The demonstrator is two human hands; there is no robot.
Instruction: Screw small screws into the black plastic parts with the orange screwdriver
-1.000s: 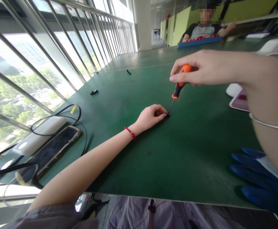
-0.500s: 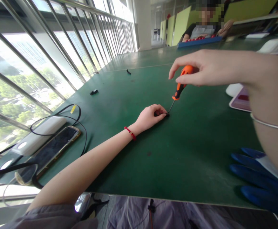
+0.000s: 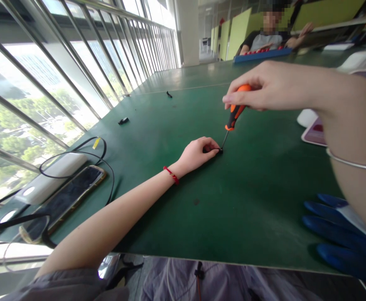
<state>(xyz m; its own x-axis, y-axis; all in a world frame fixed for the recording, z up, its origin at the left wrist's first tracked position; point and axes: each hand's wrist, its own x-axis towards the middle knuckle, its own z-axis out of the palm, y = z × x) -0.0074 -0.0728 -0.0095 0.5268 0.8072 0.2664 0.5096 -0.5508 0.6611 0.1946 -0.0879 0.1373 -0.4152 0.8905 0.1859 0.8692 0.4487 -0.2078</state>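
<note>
On the green tabletop (image 3: 183, 217), my left hand (image 3: 199, 151) pinches a small black part (image 3: 221, 150), mostly covered by the fingers; its kind cannot be made out. My right hand (image 3: 254, 90) is closed around the orange and black handle of a screwdriver (image 3: 234, 115). The screwdriver leans, its handle up and to the right, and its metal tip meets the black part beside my left fingertips.
Two small black pieces lie farther off, one left (image 3: 123, 121), another farther back (image 3: 169, 95). A phone (image 3: 66, 200) and cables are at left near the railing (image 3: 107, 79). Blue gloves (image 3: 336, 225) lie front right. Someone sits behind a blue tray (image 3: 262, 55).
My right fingers, looser and spread before, have closed around the screwdriver handle. The handle has shifted slightly left and is a little more upright. My left hand has stayed in place.
</note>
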